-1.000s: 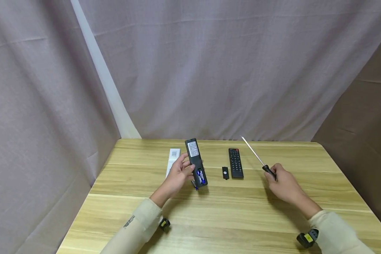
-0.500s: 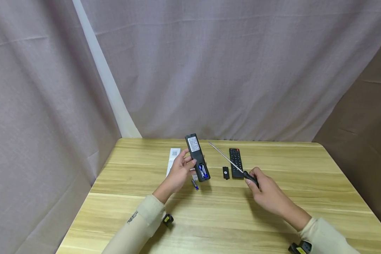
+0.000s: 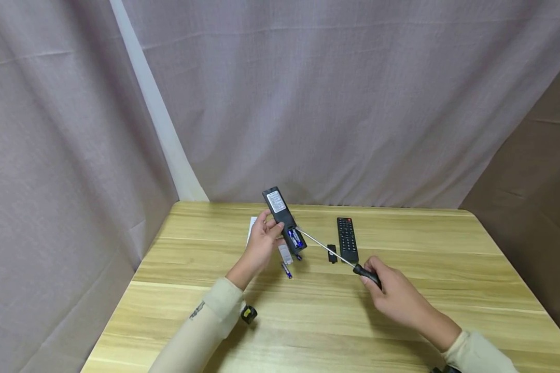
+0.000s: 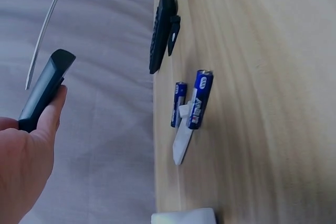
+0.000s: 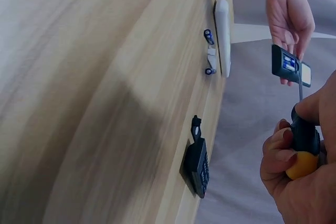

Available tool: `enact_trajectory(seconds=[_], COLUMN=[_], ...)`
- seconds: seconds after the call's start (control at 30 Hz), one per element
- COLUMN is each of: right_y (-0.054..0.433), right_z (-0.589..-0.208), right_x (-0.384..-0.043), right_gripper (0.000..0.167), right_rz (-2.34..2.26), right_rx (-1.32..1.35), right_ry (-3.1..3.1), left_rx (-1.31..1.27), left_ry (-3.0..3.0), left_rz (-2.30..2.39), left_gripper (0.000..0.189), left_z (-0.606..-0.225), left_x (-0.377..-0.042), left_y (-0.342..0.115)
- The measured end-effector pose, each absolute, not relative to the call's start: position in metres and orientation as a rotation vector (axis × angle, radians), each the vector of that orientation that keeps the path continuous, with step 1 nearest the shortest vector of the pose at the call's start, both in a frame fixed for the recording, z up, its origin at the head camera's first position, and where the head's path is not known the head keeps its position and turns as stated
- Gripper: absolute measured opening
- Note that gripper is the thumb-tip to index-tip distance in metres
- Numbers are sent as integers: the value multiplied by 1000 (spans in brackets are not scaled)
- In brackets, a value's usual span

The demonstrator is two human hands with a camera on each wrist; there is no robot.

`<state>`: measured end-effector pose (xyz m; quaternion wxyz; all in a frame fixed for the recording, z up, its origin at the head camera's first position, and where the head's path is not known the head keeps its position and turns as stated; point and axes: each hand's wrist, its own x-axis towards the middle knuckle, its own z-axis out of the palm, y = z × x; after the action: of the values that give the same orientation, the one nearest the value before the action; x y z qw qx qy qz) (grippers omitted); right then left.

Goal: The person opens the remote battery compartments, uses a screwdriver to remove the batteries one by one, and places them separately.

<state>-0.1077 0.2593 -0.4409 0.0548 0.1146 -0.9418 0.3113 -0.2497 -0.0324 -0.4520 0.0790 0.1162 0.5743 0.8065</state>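
My left hand (image 3: 260,247) holds a black remote control (image 3: 285,216) above the table, its back turned up toward me. The white label is at the far end, and blue batteries (image 3: 295,238) lie in the uncovered compartment at the near end. With curled fingers my right hand (image 3: 396,299) grips a screwdriver (image 3: 367,276) by its black handle, which has a yellow end (image 5: 303,165) in the right wrist view. The shaft (image 3: 325,247) slants up to the left, its tip overlapping the compartment's upper edge in the head view.
A second black remote (image 3: 347,239) lies buttons up, beside a small black battery cover (image 3: 332,254). Below the held remote are a grey cover (image 3: 285,254) and two loose blue batteries (image 4: 200,99). A white remote (image 5: 222,38) lies behind my left hand. Curtains hang past the table's far edge.
My right hand has brought the screwdriver left, so its tip now meets the held remote in view. My left hand has raised and tilted the remote slightly, uncovering the grey cover beneath.
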Motion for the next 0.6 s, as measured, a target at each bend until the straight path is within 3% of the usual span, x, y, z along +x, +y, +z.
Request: enact_trajectory(seconds=[0.6], right_y=[263], right_z=[-448], right_x=[-97], right_gripper=[14], right_rz=[803], right_rx=[377], right_ry=[-2852], left_rx=[292], left_ry=[1681], left_rz=[2521], left_gripper=[47], left_z=[-447], left_x=[-258], left_y=[-34])
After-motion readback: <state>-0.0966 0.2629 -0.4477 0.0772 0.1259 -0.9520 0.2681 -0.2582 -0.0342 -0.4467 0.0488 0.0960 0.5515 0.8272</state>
